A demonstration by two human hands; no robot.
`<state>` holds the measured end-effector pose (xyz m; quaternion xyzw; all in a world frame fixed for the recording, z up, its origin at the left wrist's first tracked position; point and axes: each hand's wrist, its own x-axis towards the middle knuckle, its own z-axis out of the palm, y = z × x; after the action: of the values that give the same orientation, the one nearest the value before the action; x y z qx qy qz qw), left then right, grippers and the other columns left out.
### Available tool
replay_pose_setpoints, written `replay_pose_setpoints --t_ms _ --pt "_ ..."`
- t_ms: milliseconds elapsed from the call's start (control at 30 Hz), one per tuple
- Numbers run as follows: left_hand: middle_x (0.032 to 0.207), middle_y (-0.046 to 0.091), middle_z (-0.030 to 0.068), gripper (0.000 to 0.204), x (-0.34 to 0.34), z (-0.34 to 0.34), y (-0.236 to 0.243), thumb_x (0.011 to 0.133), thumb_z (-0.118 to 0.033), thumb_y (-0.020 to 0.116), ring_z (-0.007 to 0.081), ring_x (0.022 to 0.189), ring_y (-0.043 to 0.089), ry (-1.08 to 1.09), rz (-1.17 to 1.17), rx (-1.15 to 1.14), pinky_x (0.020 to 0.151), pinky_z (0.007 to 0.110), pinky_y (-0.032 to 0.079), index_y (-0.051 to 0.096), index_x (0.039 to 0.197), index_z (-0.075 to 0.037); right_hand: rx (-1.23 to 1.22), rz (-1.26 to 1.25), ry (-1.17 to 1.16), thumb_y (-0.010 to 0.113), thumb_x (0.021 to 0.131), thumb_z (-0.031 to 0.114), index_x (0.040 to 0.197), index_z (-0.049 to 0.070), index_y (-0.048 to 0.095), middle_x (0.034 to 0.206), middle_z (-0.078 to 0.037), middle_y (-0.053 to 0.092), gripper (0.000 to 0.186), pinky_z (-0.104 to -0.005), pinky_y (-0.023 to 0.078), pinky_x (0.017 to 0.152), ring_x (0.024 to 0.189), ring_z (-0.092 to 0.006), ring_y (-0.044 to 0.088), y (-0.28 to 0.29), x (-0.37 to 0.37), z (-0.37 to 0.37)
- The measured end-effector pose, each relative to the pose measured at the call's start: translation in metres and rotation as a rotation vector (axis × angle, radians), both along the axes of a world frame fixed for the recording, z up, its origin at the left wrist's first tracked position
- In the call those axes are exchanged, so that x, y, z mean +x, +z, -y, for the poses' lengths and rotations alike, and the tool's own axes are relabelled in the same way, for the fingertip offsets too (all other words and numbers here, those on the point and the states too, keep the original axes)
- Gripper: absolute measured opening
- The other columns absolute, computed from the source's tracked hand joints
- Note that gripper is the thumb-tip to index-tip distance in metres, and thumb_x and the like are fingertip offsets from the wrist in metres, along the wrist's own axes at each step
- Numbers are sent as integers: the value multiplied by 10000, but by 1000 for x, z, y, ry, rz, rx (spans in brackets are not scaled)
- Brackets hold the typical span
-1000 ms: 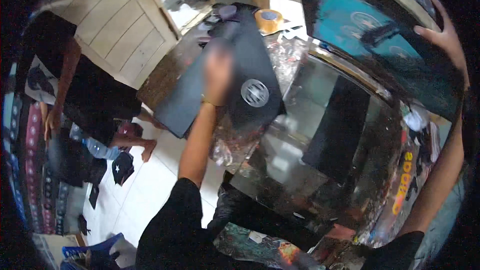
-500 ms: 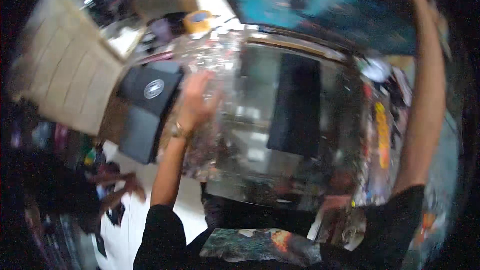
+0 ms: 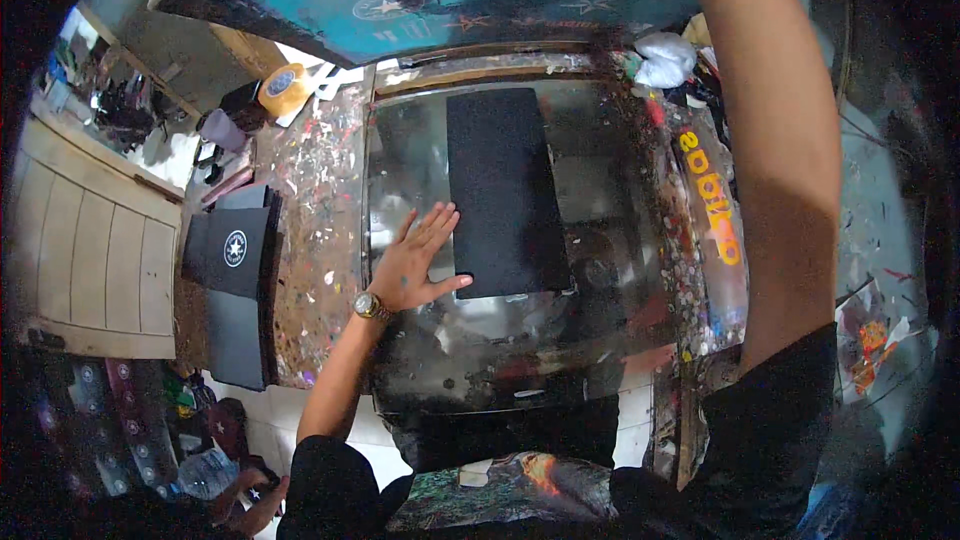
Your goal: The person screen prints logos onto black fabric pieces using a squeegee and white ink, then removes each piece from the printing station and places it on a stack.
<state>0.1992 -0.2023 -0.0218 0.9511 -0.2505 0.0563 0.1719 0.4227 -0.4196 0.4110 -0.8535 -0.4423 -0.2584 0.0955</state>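
A black rectangular piece of fabric or sheet (image 3: 505, 190) lies flat on a dark, glossy glass-like board (image 3: 600, 340). My left hand (image 3: 415, 265), with a wristwatch above it, has its fingers spread beside the piece's left edge; fingertips and thumb reach that edge. Nothing is gripped in it. Across the top stands a raised printing screen (image 3: 560, 15) with blue mesh, a wooden frame and pale star designs. My right arm stretches up to the screen's right part, and its hand is cut off by the upper edge.
Black pieces with a white round star print (image 3: 235, 248) are stacked on the paint-spattered table (image 3: 320, 240). Beyond them are a roll of tape (image 3: 285, 90) and a purple cup (image 3: 222, 130). A strip with yellow lettering (image 3: 712, 200) lies right. Another person's hands (image 3: 250, 505) show lower left.
My left hand has moved from over the spattered table to the black piece's edge. My right hand has left the picture at the top. The whole view has shifted, showing more of the screen's left side.
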Motion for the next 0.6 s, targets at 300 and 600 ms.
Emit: replay_pose_setpoints --t_ms 300,600 --pt "1609 399 248 929 -49 42 140 783 -478 848 368 1518 356 109 690 -287 1247 503 232 501 1496 7 -25 121 -71 865 527 671 1267 27 667 1182 -231 712 1001 -410 555 918 1058 -354 707 -79 -115 30" --pt "863 610 91 798 -130 20 82 727 -441 896 250 806 569 363 264 -230 767 390 446 630 1329 9 -16 2 25 722 832 615 1059 73 591 891 -106 581 602 -440 513 721 810 -303 639 -324 -215 56"
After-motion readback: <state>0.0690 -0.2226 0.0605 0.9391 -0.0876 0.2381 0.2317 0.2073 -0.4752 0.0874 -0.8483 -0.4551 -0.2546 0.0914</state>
